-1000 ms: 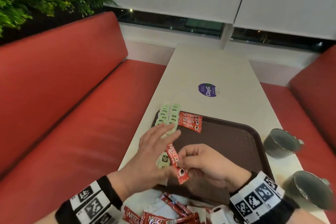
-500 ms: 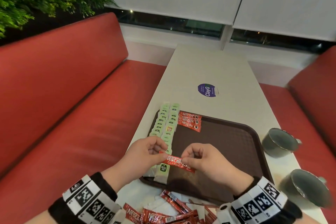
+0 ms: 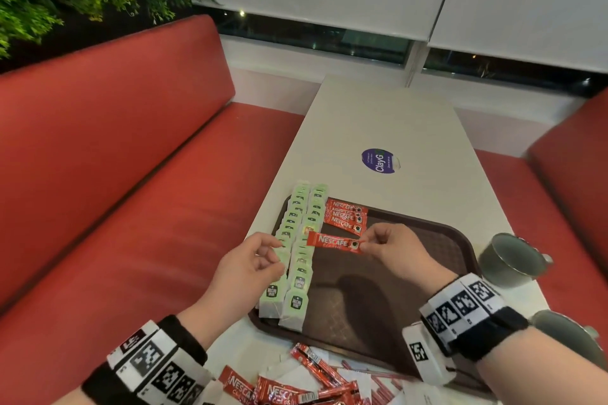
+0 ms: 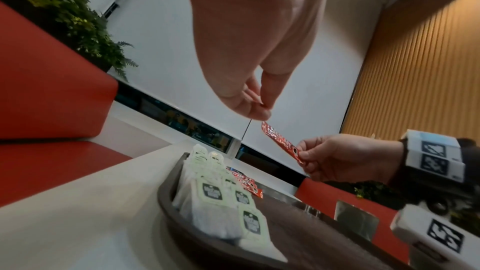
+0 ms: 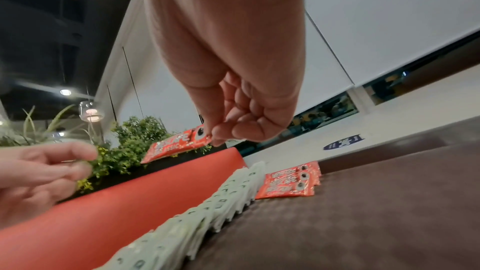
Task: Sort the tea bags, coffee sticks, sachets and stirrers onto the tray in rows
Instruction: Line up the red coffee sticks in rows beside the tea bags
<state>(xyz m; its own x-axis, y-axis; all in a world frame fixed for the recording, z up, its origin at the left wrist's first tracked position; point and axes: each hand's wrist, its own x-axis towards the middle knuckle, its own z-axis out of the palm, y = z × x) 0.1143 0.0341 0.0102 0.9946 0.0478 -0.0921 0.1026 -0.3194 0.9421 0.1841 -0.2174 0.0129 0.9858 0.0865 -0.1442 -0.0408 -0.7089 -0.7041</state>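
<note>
My right hand (image 3: 365,243) pinches a red coffee stick (image 3: 332,242) by its right end and holds it level above the brown tray (image 3: 411,273). It hangs just on the near side of three coffee sticks (image 3: 343,217) laid flat at the tray's far left. Two rows of green tea bags (image 3: 301,250) run along the tray's left side. My left hand (image 3: 266,256) hovers over the outer tea bag row, fingers loosely curled and holding nothing. The right wrist view shows the held coffee stick (image 5: 176,145) well above the laid coffee sticks (image 5: 291,182).
Loose coffee sticks and white sachets (image 3: 296,385) lie in a pile on the table in front of the tray. Two grey cups (image 3: 510,260) (image 3: 572,342) stand right of the tray. A purple sticker (image 3: 380,161) marks the far table. Red benches flank both sides.
Both hands held the coffee stick over the tray's near left part. My left hand has let go, and my right hand has carried the stick farther away, towards the laid coffee sticks.
</note>
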